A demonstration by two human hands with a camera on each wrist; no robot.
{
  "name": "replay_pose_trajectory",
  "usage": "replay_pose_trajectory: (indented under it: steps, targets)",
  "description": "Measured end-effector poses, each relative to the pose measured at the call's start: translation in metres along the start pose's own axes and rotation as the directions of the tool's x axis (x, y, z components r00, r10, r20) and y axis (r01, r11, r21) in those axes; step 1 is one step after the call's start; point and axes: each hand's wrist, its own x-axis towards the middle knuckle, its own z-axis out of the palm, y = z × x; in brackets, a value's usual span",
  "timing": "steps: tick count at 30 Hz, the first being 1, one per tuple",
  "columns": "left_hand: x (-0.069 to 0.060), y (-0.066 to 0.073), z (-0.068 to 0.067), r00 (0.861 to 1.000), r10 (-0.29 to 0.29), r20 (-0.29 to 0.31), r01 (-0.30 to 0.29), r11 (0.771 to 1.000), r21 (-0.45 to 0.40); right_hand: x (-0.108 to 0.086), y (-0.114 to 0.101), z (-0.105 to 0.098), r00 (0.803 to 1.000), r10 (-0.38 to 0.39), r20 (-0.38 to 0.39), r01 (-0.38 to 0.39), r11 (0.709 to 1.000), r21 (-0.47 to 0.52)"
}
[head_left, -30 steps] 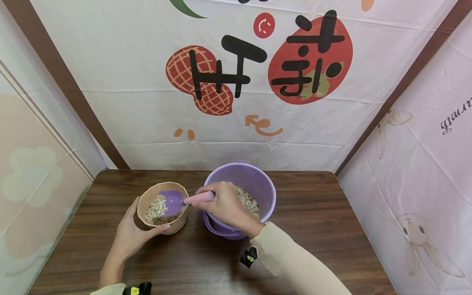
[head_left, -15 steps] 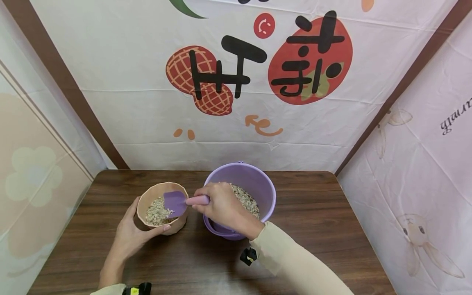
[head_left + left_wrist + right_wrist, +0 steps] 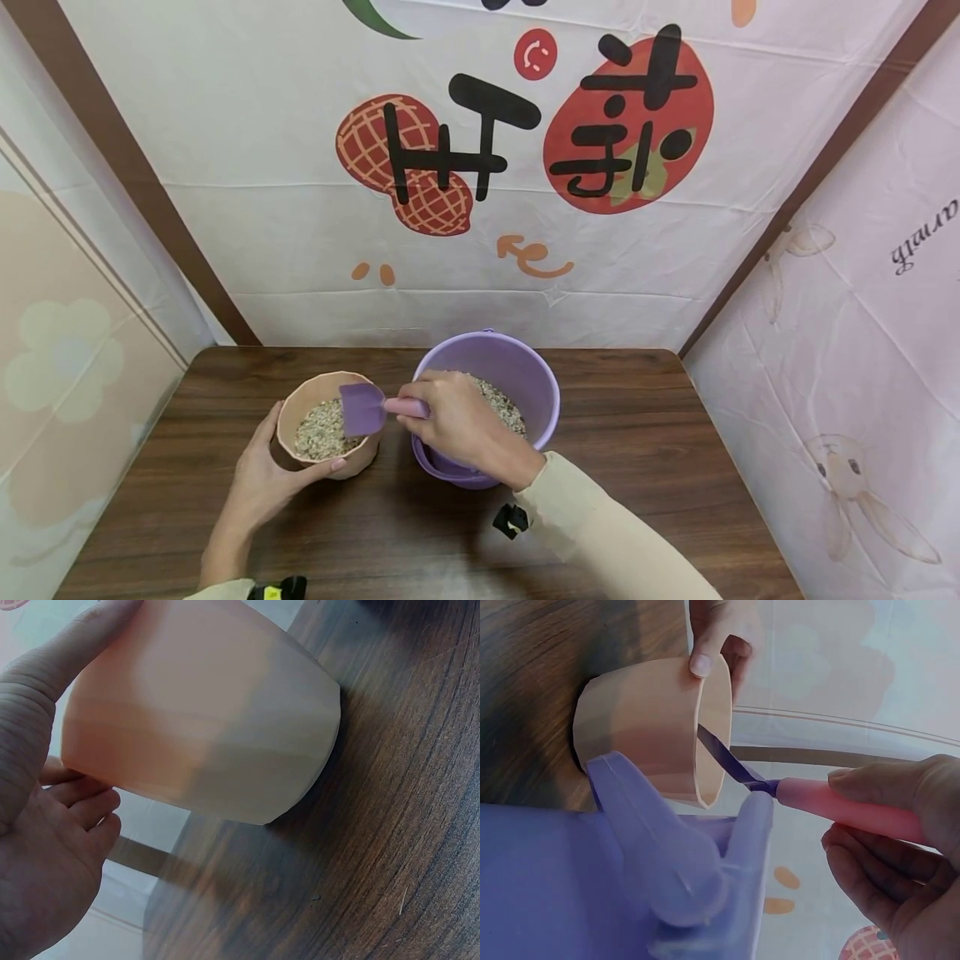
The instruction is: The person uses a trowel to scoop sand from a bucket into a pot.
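My left hand (image 3: 262, 479) holds a peach-coloured pot (image 3: 202, 712), its thumb on the near side and fingers round the left side. The pot stands on the table with pale, grainy mix (image 3: 321, 433) inside. In my right hand (image 3: 457, 417) is a small shovel, gripped by its pink handle (image 3: 847, 806). The shovel's purple blade (image 3: 362, 408) is tilted over the pot's right rim, and no grains show on it. Beneath the right hand stands a purple bucket (image 3: 536, 375) with more of the mix (image 3: 502, 408) in it, partly hidden by that hand.
The bucket's purple handle (image 3: 641, 810) hangs down its near side, close to the pot. Everything stands on a dark wooden table (image 3: 630, 467). A printed white cloth (image 3: 300, 167) rises behind the table's back edge, with more cloth at both sides.
The shovel blade has tipped and drawn slightly right. The pale heap on it has slid off into the pot. My left hand and the pot have stayed in place.
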Motion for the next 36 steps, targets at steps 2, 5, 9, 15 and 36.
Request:
replay_pose_trajectory:
  steps: [2, 5, 9, 15, 36]
  targets:
    - [0.000, 0.000, 0.000, 1.000, 0.000, 0.001, 0.000, 1.000, -0.001, -0.001, 0.001, 0.000, 1.000, -0.008, -0.024, 0.009, 1.000, 0.015]
    - [0.000, 0.000, -0.001, 1.000, -0.003, 0.005, 0.003, 1.000, -0.002, -0.003, 0.002, -0.001, 0.998, -0.012, -0.065, 0.016, 0.999, 0.050]
    - [-0.001, 0.000, -0.001, 1.000, -0.013, 0.012, 0.013, 1.000, 0.005, -0.005, 0.004, -0.003, 0.995, 0.022, -0.100, -0.012, 0.994, 0.105]
    - [-0.001, 0.000, -0.001, 0.999, -0.025, 0.023, 0.025, 1.000, 0.004, -0.012, 0.007, -0.007, 0.981, 0.118, -0.157, -0.073, 0.961, 0.267]
    - [-0.001, -0.001, 0.000, 1.000, -0.015, 0.016, 0.015, 1.000, -0.003, -0.053, 0.034, -0.040, 0.868, 0.449, -0.213, -0.251, 0.766, 0.591]
